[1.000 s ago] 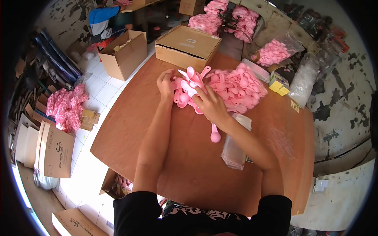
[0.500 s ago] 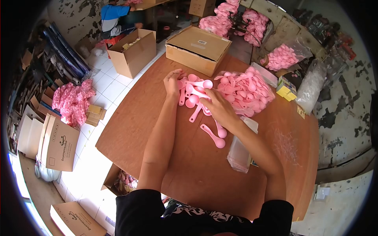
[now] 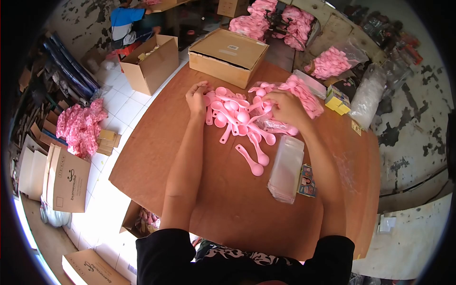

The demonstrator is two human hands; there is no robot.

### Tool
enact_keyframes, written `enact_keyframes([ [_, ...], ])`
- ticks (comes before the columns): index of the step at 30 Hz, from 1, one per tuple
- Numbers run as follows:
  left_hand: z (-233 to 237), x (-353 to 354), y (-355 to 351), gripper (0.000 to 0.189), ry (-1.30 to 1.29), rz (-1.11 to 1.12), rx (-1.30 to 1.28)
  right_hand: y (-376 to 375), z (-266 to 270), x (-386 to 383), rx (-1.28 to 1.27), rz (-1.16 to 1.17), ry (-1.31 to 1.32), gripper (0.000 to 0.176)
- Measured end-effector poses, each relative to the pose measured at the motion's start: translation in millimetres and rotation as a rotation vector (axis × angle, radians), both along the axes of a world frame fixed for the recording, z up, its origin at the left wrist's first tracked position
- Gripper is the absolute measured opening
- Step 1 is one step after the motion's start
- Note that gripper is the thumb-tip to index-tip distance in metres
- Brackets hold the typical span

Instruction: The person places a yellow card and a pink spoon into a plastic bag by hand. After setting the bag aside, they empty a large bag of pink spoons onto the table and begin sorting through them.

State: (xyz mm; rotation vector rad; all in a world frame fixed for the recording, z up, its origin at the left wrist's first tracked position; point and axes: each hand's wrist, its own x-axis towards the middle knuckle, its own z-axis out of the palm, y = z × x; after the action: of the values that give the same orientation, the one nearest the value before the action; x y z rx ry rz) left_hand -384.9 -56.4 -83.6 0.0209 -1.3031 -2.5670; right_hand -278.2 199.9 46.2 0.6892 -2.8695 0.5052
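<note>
On wood table (image 3: pixel 228 209), pink spoons (image 3: pixel 237 116).

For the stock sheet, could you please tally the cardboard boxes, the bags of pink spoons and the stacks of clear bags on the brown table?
Closed cardboard box: 1
Bag of pink spoons: 1
Stack of clear bags: 1
Total: 3

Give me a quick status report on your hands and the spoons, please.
Left hand on edge of loose spoons. Right hand on bag of spoons, grip unclear. Stack of clear bags beside the loose spoons.
</note>
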Motion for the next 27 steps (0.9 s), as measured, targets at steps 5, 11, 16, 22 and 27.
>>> enact_keyframes([
  [5,1,0,1,0.019,-0.004,-0.009,-0.009,41,-17,-24,0.227,-0.054,-0.266,0.058],
  [11,-3,-3,1,0.02,0.018,-0.015,-0.05,21,-29,-35,0.168,0.097,-0.193,0.07],
  [16,-3,-4,1,0.02,0.007,-0.012,-0.066,26,-27,-46,0.278,0.087,-0.271,0.054],
  [22,-1,0,1,0.02,-0.003,-0.01,-0.089,52,-25,-35,0.114,0.167,-0.058,0.039],
  [27,-7,-5,1,0.02,0.033,-0.02,-0.081,61,10,-23,-0.075,0.127,-0.016,0.034],
])
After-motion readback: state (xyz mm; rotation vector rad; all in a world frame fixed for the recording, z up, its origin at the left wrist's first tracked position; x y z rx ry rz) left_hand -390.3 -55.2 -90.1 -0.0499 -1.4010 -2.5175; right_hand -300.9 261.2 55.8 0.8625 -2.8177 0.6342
